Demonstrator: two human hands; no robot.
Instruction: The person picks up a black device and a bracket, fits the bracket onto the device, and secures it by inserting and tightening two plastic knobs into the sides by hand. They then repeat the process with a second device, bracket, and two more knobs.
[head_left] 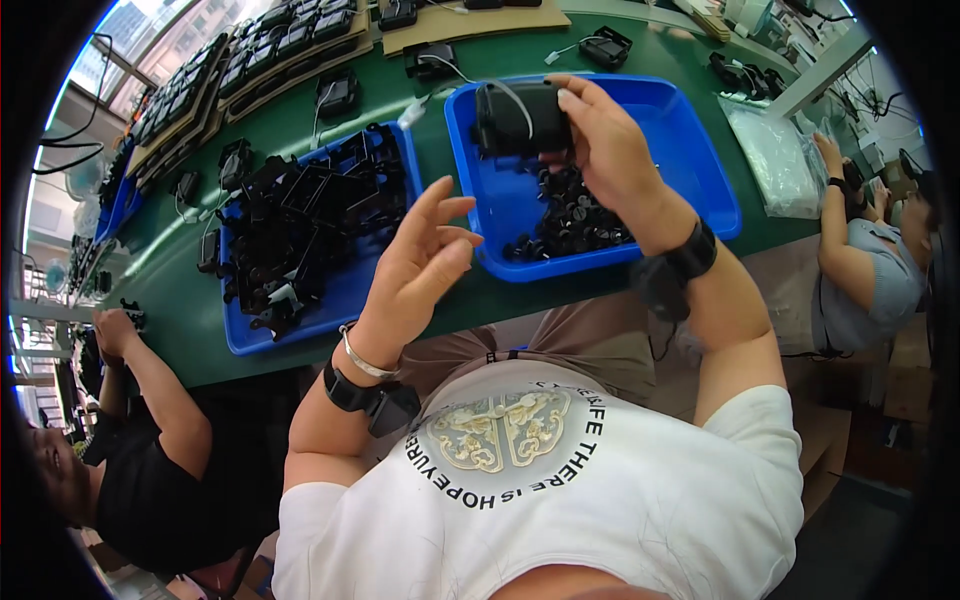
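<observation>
My right hand [610, 140] grips a black plastic housing [520, 120] by its right end, holding it up over a blue tray. A pale cable [516, 98] loops across the housing. Small round black parts [575, 215] lie heaped in that blue tray [705, 190], below my right hand. My left hand [425, 245] hovers between the two trays with its fingers apart and nothing in it. Just left of it, a second blue tray [245, 335] bears a pile of black plastic brackets [310, 205].
More black housings with cables [338, 92] sit along the back of the green table [190, 340]. Cardboard sheets [480, 25] carry rows of black units at the far left. Clear plastic bags [770, 155] lie at right. Co-workers sit on both sides.
</observation>
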